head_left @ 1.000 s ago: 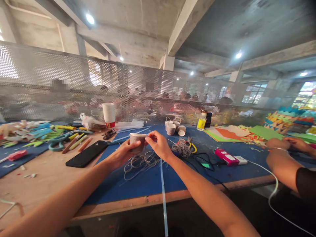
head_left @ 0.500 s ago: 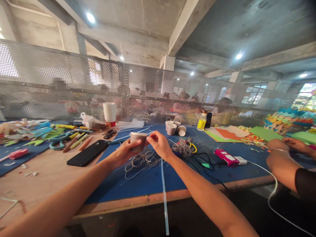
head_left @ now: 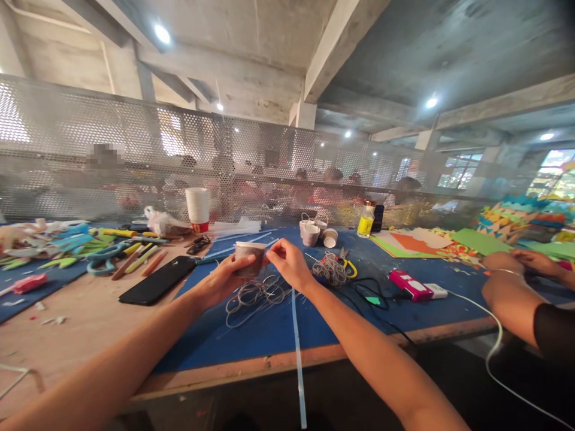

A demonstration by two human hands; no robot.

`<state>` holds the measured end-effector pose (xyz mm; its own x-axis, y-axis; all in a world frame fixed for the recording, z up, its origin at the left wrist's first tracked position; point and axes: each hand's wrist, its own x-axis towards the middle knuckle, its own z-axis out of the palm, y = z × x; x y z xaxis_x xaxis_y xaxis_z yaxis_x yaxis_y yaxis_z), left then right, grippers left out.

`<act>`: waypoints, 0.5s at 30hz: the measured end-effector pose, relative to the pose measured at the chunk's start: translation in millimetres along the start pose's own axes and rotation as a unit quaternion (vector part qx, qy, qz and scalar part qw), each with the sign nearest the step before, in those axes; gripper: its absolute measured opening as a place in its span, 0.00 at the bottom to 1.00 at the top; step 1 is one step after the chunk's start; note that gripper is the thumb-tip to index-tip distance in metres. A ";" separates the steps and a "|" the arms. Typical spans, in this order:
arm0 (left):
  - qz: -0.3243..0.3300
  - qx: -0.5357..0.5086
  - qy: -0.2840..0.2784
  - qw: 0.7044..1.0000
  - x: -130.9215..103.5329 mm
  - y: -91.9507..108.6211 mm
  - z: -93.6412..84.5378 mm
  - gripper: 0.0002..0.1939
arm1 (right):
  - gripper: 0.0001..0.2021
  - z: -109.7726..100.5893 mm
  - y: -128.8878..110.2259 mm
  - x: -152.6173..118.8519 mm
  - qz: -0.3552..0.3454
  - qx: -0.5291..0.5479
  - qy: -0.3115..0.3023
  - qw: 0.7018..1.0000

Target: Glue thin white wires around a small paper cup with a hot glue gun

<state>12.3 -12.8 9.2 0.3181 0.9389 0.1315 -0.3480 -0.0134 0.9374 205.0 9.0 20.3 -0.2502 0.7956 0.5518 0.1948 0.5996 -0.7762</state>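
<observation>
My left hand (head_left: 224, 274) is wrapped round a small paper cup (head_left: 250, 258) with a pale rim and grey-brown sides. Against the cup's right side, my right hand (head_left: 286, 258) has thumb and fingers pinched together; whatever is between them is too small to make out. Loose grey cord (head_left: 251, 304) lies in loops on the blue mat below the cup. A translucent glue stick (head_left: 297, 353) runs from under my right hand past the table's front edge. Beyond it sits a tangled bundle of grey cord (head_left: 331, 269) beside yellow-handled scissors (head_left: 351, 269).
Several small cups (head_left: 311, 233) stand behind my hands. A black phone (head_left: 158, 280) lies at left near blue-handled scissors (head_left: 102, 257). A stack of paper cups (head_left: 197, 208) and a yellow-labelled bottle (head_left: 366, 220) stand farther back. At right are a pink device (head_left: 409, 285) and another person's arm (head_left: 512, 293).
The whole view has shifted very slightly. Both hands keep almost the same hold and position at the cup.
</observation>
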 end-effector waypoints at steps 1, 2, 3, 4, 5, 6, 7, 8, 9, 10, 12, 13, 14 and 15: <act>-0.001 -0.002 0.001 1.000 0.2 -0.3 -0.4 0.21 | 0.06 -0.2 -0.7 0.0 0.002 -0.001 -0.001 1.000; -0.001 -0.003 -0.001 1.000 0.5 -0.8 -1.0 0.20 | 0.06 -0.4 -1.4 -0.1 0.004 -0.002 -0.001 1.000; -0.001 -0.002 -0.004 1.000 0.8 -1.2 -1.6 0.20 | 0.06 -0.6 -2.1 -0.1 0.004 -0.002 -0.002 1.000; 0.000 -0.001 -0.008 1.000 1.2 -1.6 -2.1 0.20 | 0.06 -0.7 -2.7 -0.1 0.004 -0.001 -0.002 1.000; 0.001 -0.001 -0.012 1.000 1.4 -1.9 -2.5 0.20 | 0.06 -0.8 -3.1 -0.2 0.005 0.002 -0.004 1.000; 0.002 0.000 -0.015 1.000 1.5 -2.1 -2.8 0.20 | 0.06 -0.9 -3.3 -0.2 0.006 0.006 -0.006 1.000; 0.002 0.001 -0.016 1.000 1.5 -2.1 -2.9 0.20 | 0.06 -0.9 -3.4 -0.1 0.008 0.010 -0.008 1.000; 0.003 0.002 -0.017 1.000 1.4 -1.9 -2.9 0.20 | 0.06 -0.9 -3.2 -0.1 0.010 0.013 -0.010 1.000; 0.003 0.004 -0.018 1.000 1.3 -1.7 -2.8 0.20 | 0.06 -0.9 -3.0 0.1 0.012 0.013 -0.010 1.000; 0.004 0.005 -0.021 1.000 1.1 -1.4 -2.6 0.20 | 0.06 -0.9 -2.7 0.3 0.014 0.011 -0.011 1.000; 0.006 0.002 -0.028 1.000 0.8 -0.7 -1.8 0.21 | 0.05 -1.1 -2.4 0.6 0.018 0.008 -0.011 1.000; 0.006 -0.001 -0.031 1.000 0.5 -0.5 -1.4 0.21 | 0.05 -1.3 -2.5 0.7 0.020 0.009 -0.012 1.000; 0.006 -0.004 -0.032 0.999 0.3 -0.3 -0.9 0.21 | 0.05 -1.5 -2.9 0.8 0.021 0.012 -0.012 1.000; 0.005 -0.005 -0.033 0.999 -0.1 -0.2 -0.4 0.21 | 0.05 -1.8 -3.5 0.8 0.021 0.017 -0.012 1.000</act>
<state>12.0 -12.7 8.9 0.3728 0.9137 0.1619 -0.3592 -0.0188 0.9331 205.8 7.7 23.9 -0.2651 0.8172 0.5118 0.1740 0.5626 -0.8082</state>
